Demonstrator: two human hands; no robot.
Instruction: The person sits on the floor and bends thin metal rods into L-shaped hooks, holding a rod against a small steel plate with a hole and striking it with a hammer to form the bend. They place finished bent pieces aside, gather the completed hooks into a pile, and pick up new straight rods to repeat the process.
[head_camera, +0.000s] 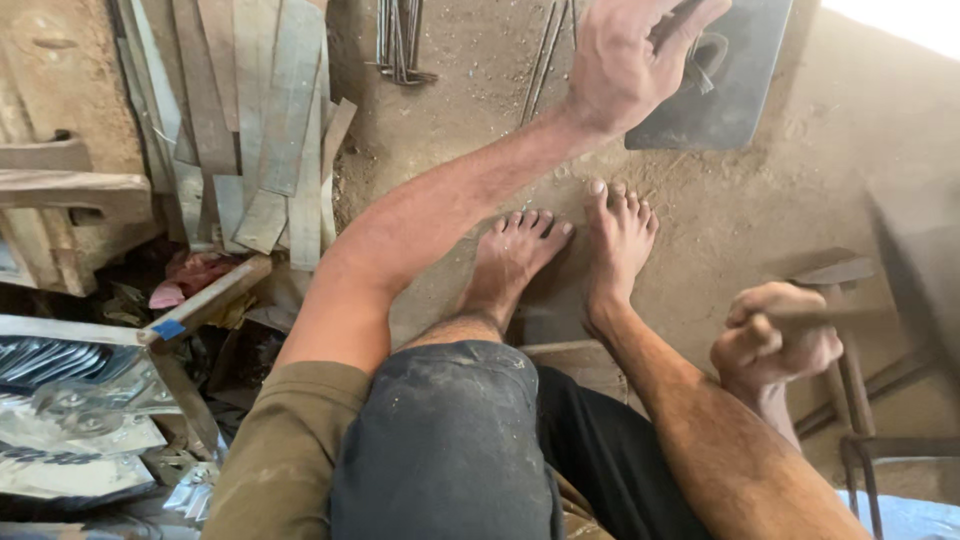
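The left hand (630, 60) grips the dull grey flat metal sheet (735, 80) on the dirt floor (720, 220); the right hand (775, 340) is fisted, its contents blurred. Bare feet (560, 255) lie just beside the sheet; a slip could cut toes.

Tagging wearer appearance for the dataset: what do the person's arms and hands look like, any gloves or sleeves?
Both hands are bare, no gloves, rings or watch visible. The left hand sits on a bare forearm; an olive-brown sleeve covers the upper arm to about the elbow. The right hand is motion-blurred; its forearm is bare, with no sleeve in view. Both look dusty.
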